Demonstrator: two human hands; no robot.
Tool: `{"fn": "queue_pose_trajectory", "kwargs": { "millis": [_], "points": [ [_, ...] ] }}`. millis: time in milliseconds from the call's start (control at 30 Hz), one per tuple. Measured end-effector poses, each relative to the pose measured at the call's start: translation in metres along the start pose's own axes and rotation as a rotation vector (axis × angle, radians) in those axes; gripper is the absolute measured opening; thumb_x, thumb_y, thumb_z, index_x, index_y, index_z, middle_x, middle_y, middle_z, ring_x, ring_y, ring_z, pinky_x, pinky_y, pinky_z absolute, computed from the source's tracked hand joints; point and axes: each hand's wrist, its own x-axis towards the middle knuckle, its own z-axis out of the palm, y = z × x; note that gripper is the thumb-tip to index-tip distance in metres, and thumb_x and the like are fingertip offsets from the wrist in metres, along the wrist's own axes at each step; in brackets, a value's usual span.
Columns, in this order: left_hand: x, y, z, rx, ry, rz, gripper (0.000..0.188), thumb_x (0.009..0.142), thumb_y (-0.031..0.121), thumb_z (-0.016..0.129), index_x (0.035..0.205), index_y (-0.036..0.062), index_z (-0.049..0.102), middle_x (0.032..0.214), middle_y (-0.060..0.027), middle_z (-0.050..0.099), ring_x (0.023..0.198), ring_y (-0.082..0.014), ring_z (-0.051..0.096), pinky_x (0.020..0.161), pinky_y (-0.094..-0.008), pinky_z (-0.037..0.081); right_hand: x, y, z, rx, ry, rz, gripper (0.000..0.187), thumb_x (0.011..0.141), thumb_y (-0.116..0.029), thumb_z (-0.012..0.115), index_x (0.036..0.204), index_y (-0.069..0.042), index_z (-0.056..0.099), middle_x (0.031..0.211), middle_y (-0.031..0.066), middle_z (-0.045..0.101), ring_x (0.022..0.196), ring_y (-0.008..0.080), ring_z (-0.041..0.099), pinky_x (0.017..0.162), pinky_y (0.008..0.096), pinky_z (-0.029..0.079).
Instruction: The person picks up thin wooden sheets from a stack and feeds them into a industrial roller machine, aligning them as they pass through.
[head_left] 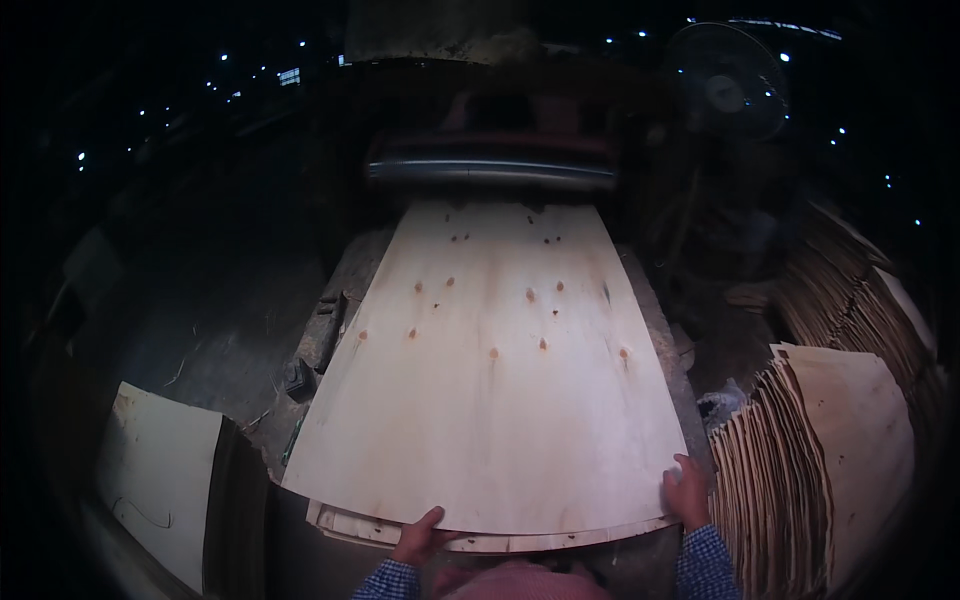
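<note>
A large pale wood veneer sheet [500, 400] with several brown knots lies in front of me. Its far end reaches beneath a shiny metal roller [490, 168]. More veneer [500, 543] shows under its near edge. My left hand [420, 538] is closed on that near edge, the thumb on top and the other fingers partly hidden below. At the near right corner, my right hand [687, 492] grips the sheet's side edge, with its fingertips bent over the rim.
On the right, a thick stack of veneer sheets [850, 400] stands close to my right hand, with another stack [840, 290] behind it. A veneer stack [160, 450] sits at the left. Small dark objects [300, 380] rest beside the sheet. A fan [725, 90] stands at the back right.
</note>
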Motion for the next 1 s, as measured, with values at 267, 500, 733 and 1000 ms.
{"fn": "queue_pose_trajectory", "kwargs": {
  "millis": [267, 500, 733, 1000],
  "points": [
    [0.033, -0.030, -0.032, -0.080, -0.034, -0.025, 0.045, 0.103, 0.012, 0.048, 0.144, 0.0013, 0.034, 0.142, -0.0193, 0.047, 0.130, -0.0408, 0.049, 0.103, -0.0622, 0.048, -0.079, -0.109, 0.111, -0.094, -0.418, -0.568, 0.071, 0.079, -0.054, 0.074, 0.133, -0.010, 0.059, 0.143, 0.0187, 0.049, 0.135, 0.0450, 0.040, 0.109, 0.0560, 0.033],
    [0.034, -0.034, -0.040, -0.028, -0.094, -0.075, 0.036, 0.100, 0.013, 0.058, 0.129, -0.0072, 0.049, 0.132, -0.0185, 0.053, 0.119, -0.0273, 0.056, 0.099, -0.0391, 0.056, -0.095, -0.104, 0.133, -0.066, -0.353, -0.493, 0.075, 0.079, -0.057, 0.073, 0.137, -0.013, 0.056, 0.147, 0.0176, 0.045, 0.138, 0.0451, 0.035, 0.109, 0.0599, 0.030],
    [0.035, -0.034, -0.037, -0.094, -0.155, -0.096, 0.048, 0.105, 0.017, 0.047, 0.148, 0.0025, 0.031, 0.147, -0.0196, 0.043, 0.135, -0.0383, 0.044, 0.111, -0.0600, 0.040, -0.096, -0.110, 0.131, -0.113, -0.408, -0.501, 0.080, 0.079, -0.060, 0.071, 0.140, -0.012, 0.052, 0.149, 0.0197, 0.042, 0.140, 0.0464, 0.032, 0.111, 0.0611, 0.027],
    [0.040, -0.034, -0.038, -0.119, -0.167, -0.052, 0.047, 0.105, 0.017, 0.045, 0.147, 0.0040, 0.031, 0.146, -0.0202, 0.043, 0.134, -0.0391, 0.045, 0.109, -0.0604, 0.042, -0.096, -0.104, 0.138, -0.127, -0.382, -0.501, 0.086, 0.078, -0.063, 0.071, 0.143, -0.011, 0.049, 0.150, 0.0208, 0.040, 0.140, 0.0480, 0.032, 0.110, 0.0620, 0.028]
  ]
}}
